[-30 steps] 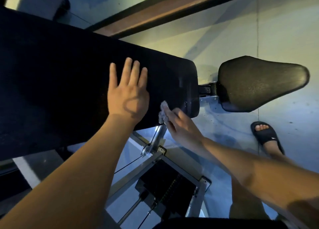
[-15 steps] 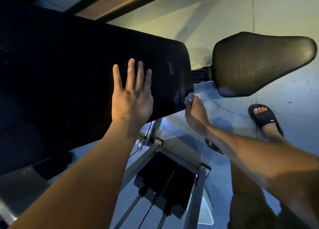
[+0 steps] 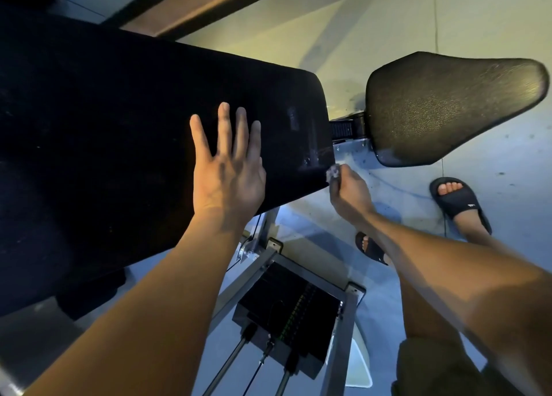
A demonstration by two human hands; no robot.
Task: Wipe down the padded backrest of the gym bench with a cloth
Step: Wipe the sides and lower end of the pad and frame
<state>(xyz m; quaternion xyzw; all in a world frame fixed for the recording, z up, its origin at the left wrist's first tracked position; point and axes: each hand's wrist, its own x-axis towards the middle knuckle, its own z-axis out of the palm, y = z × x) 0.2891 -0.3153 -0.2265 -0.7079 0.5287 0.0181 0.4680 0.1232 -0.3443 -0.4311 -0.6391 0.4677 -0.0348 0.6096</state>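
Backrest (image 3: 119, 132) under flat left hand (image 3: 228, 171)

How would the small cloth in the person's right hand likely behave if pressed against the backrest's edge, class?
The cloth looks bunched into the right hand, so it is probably soft and floppy. Little of it shows, suggesting it is light. It would likely mould around the backrest corner rather than resist.

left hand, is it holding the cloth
No, the left hand lies flat and open on the backrest, while the cloth is bunched in the right hand at the pad's corner.
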